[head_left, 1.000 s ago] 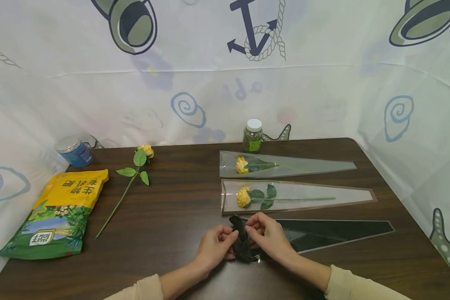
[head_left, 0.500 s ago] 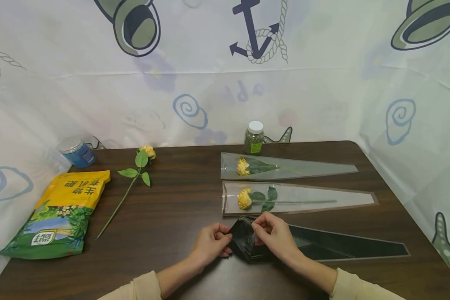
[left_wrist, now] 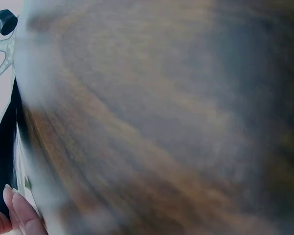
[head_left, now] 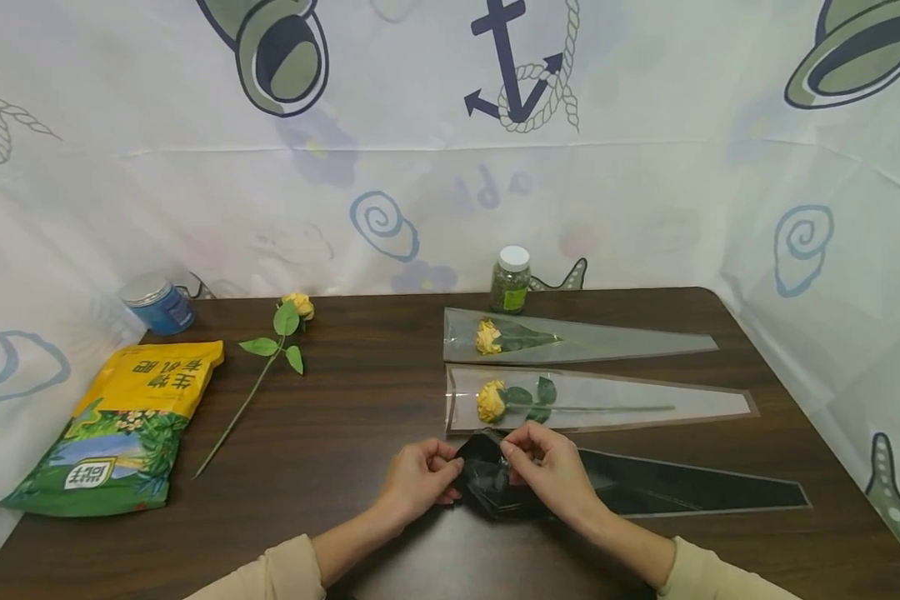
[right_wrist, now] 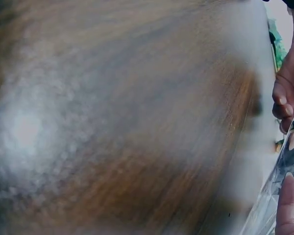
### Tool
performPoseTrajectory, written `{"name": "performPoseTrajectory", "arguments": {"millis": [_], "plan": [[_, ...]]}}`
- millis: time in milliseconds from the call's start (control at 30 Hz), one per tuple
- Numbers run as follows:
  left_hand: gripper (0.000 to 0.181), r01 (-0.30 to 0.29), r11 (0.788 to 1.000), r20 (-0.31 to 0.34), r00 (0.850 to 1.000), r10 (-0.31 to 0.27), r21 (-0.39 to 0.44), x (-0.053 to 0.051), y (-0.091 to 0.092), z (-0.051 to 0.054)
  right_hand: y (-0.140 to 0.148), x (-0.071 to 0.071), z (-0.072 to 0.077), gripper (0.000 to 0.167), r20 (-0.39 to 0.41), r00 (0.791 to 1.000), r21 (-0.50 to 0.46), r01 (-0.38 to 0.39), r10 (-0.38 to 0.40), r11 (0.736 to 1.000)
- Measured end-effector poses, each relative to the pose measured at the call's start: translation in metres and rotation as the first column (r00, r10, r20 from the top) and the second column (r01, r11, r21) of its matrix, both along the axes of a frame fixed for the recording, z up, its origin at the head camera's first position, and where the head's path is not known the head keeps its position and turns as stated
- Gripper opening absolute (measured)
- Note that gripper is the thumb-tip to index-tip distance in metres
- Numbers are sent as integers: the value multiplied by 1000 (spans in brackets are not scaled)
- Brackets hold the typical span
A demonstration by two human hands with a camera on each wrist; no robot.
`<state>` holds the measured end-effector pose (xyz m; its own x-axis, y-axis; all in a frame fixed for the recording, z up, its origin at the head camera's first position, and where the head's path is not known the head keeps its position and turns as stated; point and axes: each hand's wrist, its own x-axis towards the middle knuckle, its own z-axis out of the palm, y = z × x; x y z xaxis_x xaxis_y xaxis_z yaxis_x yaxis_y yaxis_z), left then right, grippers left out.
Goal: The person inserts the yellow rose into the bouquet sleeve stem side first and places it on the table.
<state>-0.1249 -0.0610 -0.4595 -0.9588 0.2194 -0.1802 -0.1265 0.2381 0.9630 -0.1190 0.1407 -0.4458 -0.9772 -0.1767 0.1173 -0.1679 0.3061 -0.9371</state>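
A long tapered black flower sleeve (head_left: pixel 690 483) with a clear face lies across the front of the table, narrow end to the right. At its wide left end, my left hand (head_left: pixel 417 477) pinches the edge between thumb and fingers. My right hand (head_left: pixel 549 467) pinches the film near the top of that same end, which stands partly spread between both hands. In the right wrist view, clear film (right_wrist: pixel 272 196) shows beside the fingertips (right_wrist: pixel 286 205). Only a few fingers (left_wrist: pixel 27 215) and a dark strip of sleeve (left_wrist: pixel 2 152) appear in the left wrist view.
Behind the hands lie two sleeves, a brown-edged one (head_left: pixel 720 403) and a greyish one (head_left: pixel 645 342), each holding a yellow rose. A loose yellow rose (head_left: pixel 297 307) lies left, near a fertilizer bag (head_left: pixel 120 429) and blue jar (head_left: pixel 167 308). A white-capped jar (head_left: pixel 511 279) stands at back.
The sleeve's wide end, bunched up a second ago, is now spread wider. My hands have moved slightly apart, and the narrow end has shifted right and nearer the front.
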Motion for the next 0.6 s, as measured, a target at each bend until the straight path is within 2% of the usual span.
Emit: {"name": "performPoseTrajectory", "arguments": {"millis": [100,267,367,433,500,533,600], "plan": [[17,24,1000,-10,1000,-24,-8,-1,-2,1,2,0,0,8,14,1000,22,6,-6,1000],[20,131,991,-30,991,-131,-12,-7,-11,7,5,2,-4,9,36,999,1,17,-17,1000],[21,128,991,-35,991,-129,-40,-17,-28,13,4,1,-6,12,26,1000,-33,-4,5,999],[21,72,994,-39,996,-75,-79,-28,-46,18,3,0,-6,13,21,1000,-55,-12,13,998],[22,-33,992,-69,997,25,-119,-43,-73,21,1,0,-6,13,10,1000,-68,-21,22,997],[22,-98,984,-89,992,85,-151,-50,-88,23,0,0,-6,13,11,1000,-72,-23,24,997],[25,-231,946,-142,969,202,-229,-64,-122,27,-2,0,-5,13,17,999,-85,-29,31,996]]}}
